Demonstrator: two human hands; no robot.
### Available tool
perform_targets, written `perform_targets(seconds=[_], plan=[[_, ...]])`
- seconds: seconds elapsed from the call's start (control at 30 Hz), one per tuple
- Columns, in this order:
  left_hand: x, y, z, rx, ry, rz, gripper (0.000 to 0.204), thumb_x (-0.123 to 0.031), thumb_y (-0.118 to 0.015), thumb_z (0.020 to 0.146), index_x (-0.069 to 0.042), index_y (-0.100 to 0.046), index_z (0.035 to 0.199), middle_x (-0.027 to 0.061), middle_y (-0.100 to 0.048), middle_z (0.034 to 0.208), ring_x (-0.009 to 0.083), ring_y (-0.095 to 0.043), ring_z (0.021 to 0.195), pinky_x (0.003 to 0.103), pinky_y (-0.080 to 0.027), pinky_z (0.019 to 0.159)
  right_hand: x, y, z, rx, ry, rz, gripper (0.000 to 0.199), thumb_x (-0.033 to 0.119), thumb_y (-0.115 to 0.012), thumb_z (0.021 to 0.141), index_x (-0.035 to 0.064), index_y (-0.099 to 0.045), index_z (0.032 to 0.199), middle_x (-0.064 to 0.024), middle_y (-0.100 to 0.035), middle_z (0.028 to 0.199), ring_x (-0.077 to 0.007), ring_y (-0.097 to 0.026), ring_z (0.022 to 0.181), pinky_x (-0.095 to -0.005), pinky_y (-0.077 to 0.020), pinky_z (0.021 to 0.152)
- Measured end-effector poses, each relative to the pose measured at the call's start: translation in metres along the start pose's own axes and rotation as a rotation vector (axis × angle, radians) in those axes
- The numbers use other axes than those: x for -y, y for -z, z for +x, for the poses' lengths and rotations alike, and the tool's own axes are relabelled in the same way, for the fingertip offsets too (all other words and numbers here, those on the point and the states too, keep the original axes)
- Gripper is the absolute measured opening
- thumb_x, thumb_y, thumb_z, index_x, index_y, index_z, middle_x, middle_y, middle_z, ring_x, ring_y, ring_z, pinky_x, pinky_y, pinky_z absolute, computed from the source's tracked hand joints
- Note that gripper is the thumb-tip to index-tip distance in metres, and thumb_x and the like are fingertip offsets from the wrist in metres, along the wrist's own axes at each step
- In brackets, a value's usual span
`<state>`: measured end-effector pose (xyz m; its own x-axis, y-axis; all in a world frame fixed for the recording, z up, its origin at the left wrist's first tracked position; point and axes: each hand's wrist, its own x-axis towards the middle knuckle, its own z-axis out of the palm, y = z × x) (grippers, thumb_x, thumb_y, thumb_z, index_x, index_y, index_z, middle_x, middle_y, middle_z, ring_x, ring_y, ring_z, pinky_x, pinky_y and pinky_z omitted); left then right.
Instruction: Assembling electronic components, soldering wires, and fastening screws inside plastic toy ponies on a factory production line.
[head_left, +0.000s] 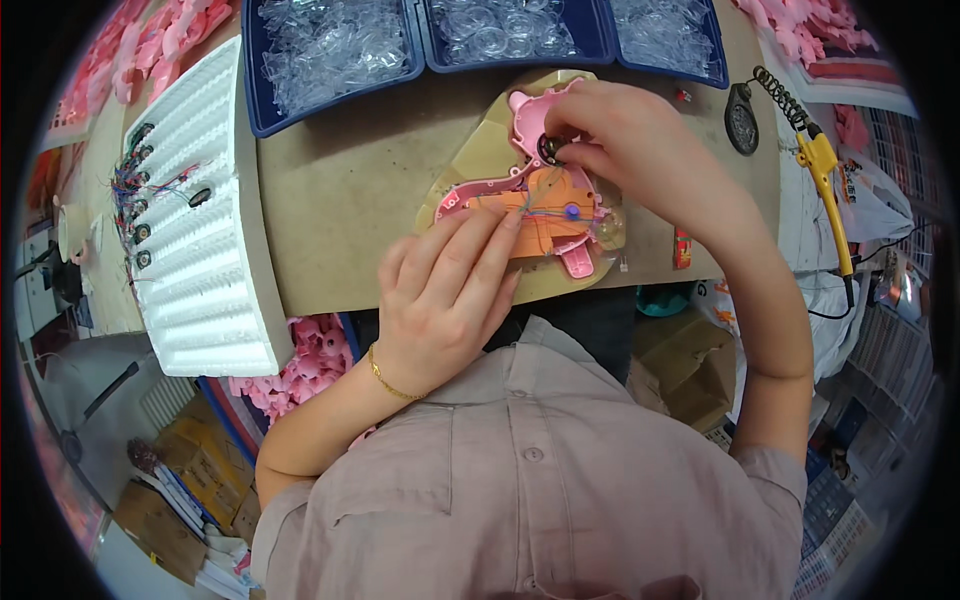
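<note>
Nearest item: mauve-grey button-front shirt, chest pocket at its left half.

Main item: pink plastic shell half, open side up, with an orange insert, loose thin wires and a round black speaker. Location: on a yellowish fixture at the middle of the near edge of the table.

Grip, left hand: fingers straight and side by side, laid on insert and wires, clamped on nothing. Grip, right hand: thumb and forefinger appear to pinch the speaker at the shell's far end.

Handling (judged): shell light, stiff, smooth, perhaps slippery; best held by its outer walls. Insert light; steady it flat from above. Speaker small, rather dense; take it by the rim, off its face. Wires soft, their joints fragile; avoid pulling.

Surroundings: blue bins of clear plastic parts along the far edge; white foam tray at the left edge; yellow hand tool by the right edge.

Markings: tiny red-and-yellow piece near the near right corner, print illegible; possible moulded characters at the shell's left end, too small to read.
</note>
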<state>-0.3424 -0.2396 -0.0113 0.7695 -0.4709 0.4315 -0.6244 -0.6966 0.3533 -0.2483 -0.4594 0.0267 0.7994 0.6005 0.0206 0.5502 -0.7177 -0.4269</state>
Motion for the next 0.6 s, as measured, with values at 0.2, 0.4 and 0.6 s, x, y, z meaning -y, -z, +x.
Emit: perform_targets(seconds=[0.2,0.4,0.6], plan=[[0.002,-0.003,-0.001,0.03,-0.025,0.015,0.038,-0.017,-0.066,0.075,-0.008,-0.065,0.112,0.0018,-0.059,0.12,0.0162,-0.053,0.108,0.032,-0.036,0.088,-0.001,0.001,0.01,0.083,-0.018,-0.008,0.016,0.007,-0.066,0.075,0.0015,-0.056,0.087,-0.0128,-0.059,0.081,-0.0314,-0.059,0.079,-0.0393,-0.0466,0.069],[-0.006,0.002,0.001,0.048,0.009,0.041,0.037,-0.018,-0.066,0.075,-0.008,-0.065,0.111,0.0014,-0.06,0.12,0.0156,-0.053,0.108,0.031,-0.035,0.087,0.011,0.009,0.028,0.291,-0.13,0.03,0.012,0.0,-0.062,0.073,-0.0013,-0.055,0.083,-0.0151,-0.058,0.077,-0.032,-0.059,0.077,-0.0392,-0.0457,0.065],[-0.008,-0.001,-0.002,0.059,0.034,0.057,0.039,-0.018,-0.067,0.075,-0.008,-0.065,0.113,0.0007,-0.058,0.121,0.0155,-0.05,0.111,0.031,-0.033,0.09,-0.003,-0.001,-0.001,0.087,-0.106,0.247,0.015,0.004,-0.064,0.074,0.0001,-0.057,0.087,-0.013,-0.057,0.078,-0.0301,-0.058,0.074,-0.0383,-0.0451,0.064]])
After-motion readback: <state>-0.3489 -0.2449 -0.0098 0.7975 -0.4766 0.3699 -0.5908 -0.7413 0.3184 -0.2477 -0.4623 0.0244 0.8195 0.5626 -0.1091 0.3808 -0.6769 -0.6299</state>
